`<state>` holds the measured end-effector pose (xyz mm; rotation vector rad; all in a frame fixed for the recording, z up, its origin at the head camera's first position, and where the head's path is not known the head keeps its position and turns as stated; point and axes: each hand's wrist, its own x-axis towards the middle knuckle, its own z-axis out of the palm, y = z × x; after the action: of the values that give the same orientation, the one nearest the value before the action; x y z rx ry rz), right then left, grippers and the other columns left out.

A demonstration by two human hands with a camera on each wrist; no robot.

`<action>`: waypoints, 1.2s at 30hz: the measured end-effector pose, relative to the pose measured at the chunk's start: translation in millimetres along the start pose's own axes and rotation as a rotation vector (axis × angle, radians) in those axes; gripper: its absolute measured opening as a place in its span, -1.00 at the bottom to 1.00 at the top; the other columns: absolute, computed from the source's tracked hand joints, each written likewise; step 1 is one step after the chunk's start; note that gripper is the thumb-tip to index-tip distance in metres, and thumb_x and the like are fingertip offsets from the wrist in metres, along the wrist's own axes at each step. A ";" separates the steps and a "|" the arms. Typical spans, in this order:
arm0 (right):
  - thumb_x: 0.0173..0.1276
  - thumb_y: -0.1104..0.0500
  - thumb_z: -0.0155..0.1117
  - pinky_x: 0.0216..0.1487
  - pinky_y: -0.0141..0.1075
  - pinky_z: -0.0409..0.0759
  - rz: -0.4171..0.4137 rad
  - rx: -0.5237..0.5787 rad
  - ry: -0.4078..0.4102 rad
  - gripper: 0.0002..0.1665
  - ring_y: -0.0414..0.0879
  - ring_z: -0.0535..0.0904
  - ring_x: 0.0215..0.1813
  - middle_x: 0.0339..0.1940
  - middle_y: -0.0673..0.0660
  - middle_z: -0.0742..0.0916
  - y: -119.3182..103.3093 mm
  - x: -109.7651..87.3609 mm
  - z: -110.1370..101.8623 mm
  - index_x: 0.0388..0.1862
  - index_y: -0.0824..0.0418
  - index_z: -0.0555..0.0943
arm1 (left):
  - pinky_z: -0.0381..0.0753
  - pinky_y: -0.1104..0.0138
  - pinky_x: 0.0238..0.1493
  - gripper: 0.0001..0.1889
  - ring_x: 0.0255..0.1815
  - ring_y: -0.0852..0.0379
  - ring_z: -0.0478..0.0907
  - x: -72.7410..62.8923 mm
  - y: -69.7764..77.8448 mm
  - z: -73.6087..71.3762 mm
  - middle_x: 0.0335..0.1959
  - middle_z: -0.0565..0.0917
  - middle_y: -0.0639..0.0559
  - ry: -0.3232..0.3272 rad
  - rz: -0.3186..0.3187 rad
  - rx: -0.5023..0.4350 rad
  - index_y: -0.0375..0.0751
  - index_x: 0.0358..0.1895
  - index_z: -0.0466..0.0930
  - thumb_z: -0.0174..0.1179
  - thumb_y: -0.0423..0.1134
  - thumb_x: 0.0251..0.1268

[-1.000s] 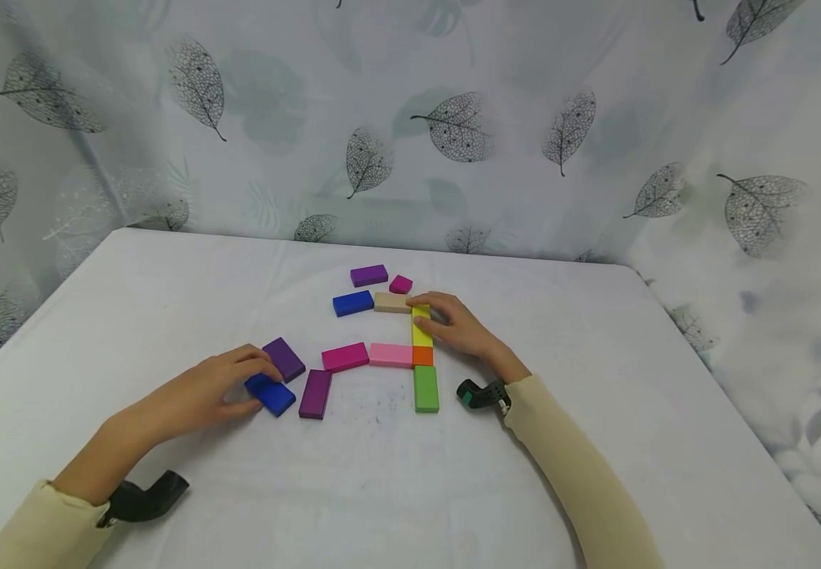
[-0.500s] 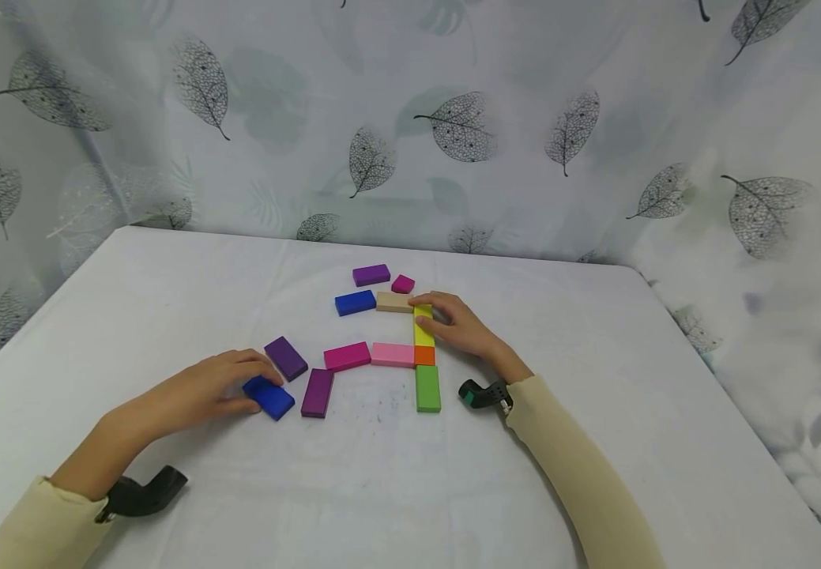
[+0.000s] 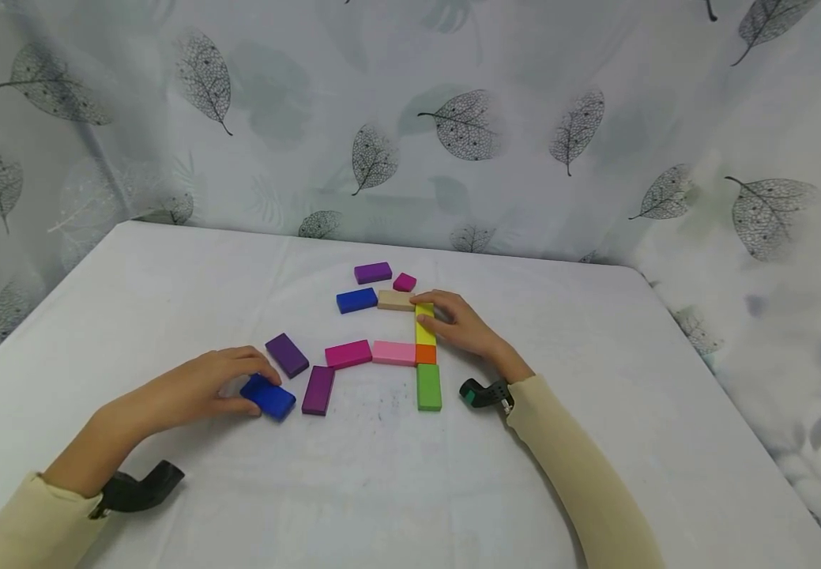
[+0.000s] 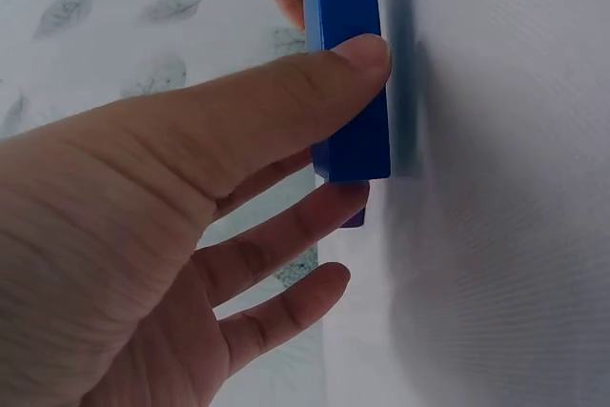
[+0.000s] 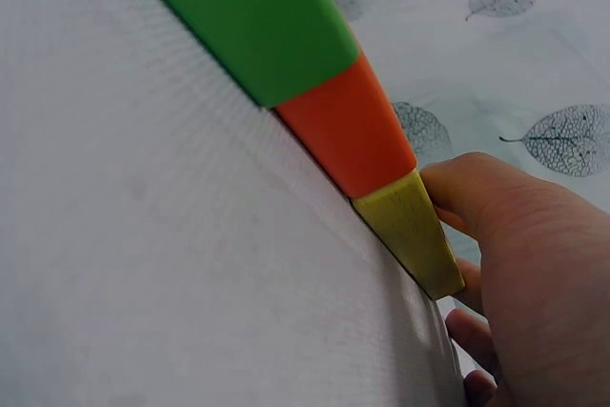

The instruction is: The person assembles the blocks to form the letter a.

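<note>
My left hand [image 3: 207,387] pinches a blue block [image 3: 269,397] between thumb and fingers; in the left wrist view the thumb presses the broad face of this blue block [image 4: 351,7], which is tipped on edge close to the cloth. Just beyond it lies a dark purple block [image 3: 287,355], with a plum block [image 3: 318,390] to its right. My right hand [image 3: 460,324] holds a yellow block [image 3: 425,332], thumb along its side and a fingertip at its far end, by a beige block [image 3: 396,300]. An orange block [image 3: 425,353] and a green block [image 3: 428,387] continue the yellow one's line.
A pink block [image 3: 393,353] and a magenta block [image 3: 348,354] run left from the orange block. Farther back are another blue block [image 3: 356,300], a violet block [image 3: 373,273] and a small magenta piece [image 3: 404,282]. White cloth [image 3: 353,506] covers the table; leaf-printed fabric [image 3: 410,118] hangs behind.
My left hand has drawn the blue block slightly left, widening the gap to the dark purple block. My right hand stays at the yellow block. The head view has shifted slightly.
</note>
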<state>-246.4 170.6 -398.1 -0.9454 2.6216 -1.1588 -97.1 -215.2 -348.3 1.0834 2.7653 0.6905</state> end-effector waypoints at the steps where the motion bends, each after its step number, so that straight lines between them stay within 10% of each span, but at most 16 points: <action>1: 0.46 0.11 0.14 0.47 0.12 0.06 0.002 0.001 0.000 -0.53 0.11 0.21 0.48 0.39 0.17 0.47 -0.5 -0.3 -0.3 0.32 0.14 0.49 | 0.58 0.09 0.08 -0.66 0.02 0.12 0.55 0.0 0.8 -0.6 -0.03 0.59 0.18 -0.006 -0.008 -0.009 0.01 -0.01 0.62 0.42 -0.17 0.12; 36: 0.46 0.10 0.16 0.48 0.09 0.06 -0.004 0.022 -0.003 -0.54 0.10 0.25 0.46 0.34 0.16 0.51 -1.3 0.8 -1.5 0.30 0.15 0.51 | 0.60 0.15 0.07 -0.65 0.04 0.14 0.56 11.9 38.6 10.5 -0.04 0.59 0.22 -0.038 0.100 -0.050 0.05 0.00 0.63 0.43 -0.16 0.12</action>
<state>-246.9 170.4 -396.1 -0.9477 2.6003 -1.1829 -79.4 -178.4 -339.7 1.2185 2.6631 0.7380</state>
